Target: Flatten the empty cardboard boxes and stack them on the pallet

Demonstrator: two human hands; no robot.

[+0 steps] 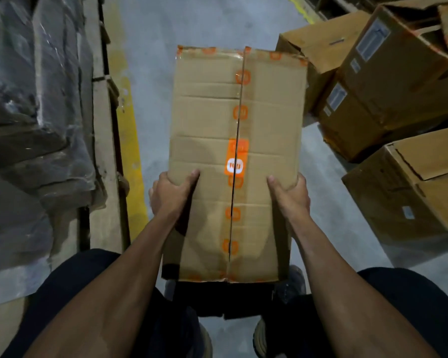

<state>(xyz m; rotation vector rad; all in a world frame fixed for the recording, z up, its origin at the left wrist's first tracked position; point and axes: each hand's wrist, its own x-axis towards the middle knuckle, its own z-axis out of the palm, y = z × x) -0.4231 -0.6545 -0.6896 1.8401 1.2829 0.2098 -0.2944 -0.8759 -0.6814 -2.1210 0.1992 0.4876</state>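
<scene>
Presently the person stands over a long cardboard box (233, 161) held at the centre of the frame, its long axis running from the lower centre toward the upper centre, away from the body. Its split top seam, marked with orange tape (237, 157), runs the same way.

Left hand (172, 191): grasping the box's left edge, thumb on the top face, fingers wrapped under out of sight. Right hand (291, 192): grasping the right edge likewise, thumb on top. Both grips sit below the box's middle, nearer the body, at matching height; neither hand is closer than the other.

Condition of box: still formed, not flattened. In my judgement the coming move depends on this symmetry; the far end overhangs unsupported, so pressing or turning must act across the short axis.

Surroundings: wrapped stock (34, 120) on a wooden pallet (104, 140) fills the left of the frame, beside a yellow floor line (130, 140). More unflattened boxes (388, 104) lie at the right, well apart from the hands.
</scene>
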